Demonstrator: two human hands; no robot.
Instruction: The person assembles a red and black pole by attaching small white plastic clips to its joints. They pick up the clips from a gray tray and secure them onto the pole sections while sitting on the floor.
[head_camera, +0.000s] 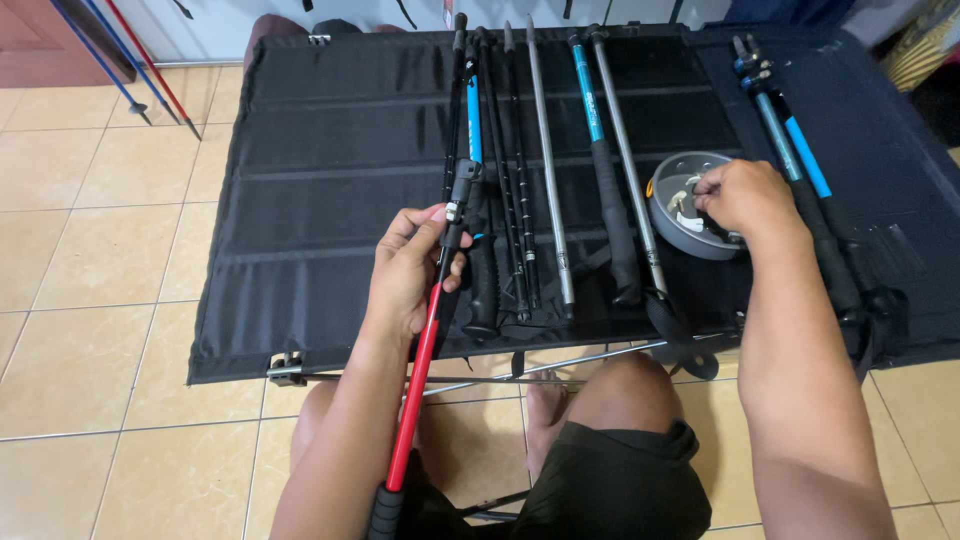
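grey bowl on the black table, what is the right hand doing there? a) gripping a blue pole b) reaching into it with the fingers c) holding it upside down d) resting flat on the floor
b: the right hand has its fingers over the rim and inside the grey bowl, which sits upright on the black table, while the left hand holds the red pole.

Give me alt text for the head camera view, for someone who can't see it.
A seated person's left hand grips a red trekking pole while the right hand reaches into a grey bowl on a black folding table lined with more poles.
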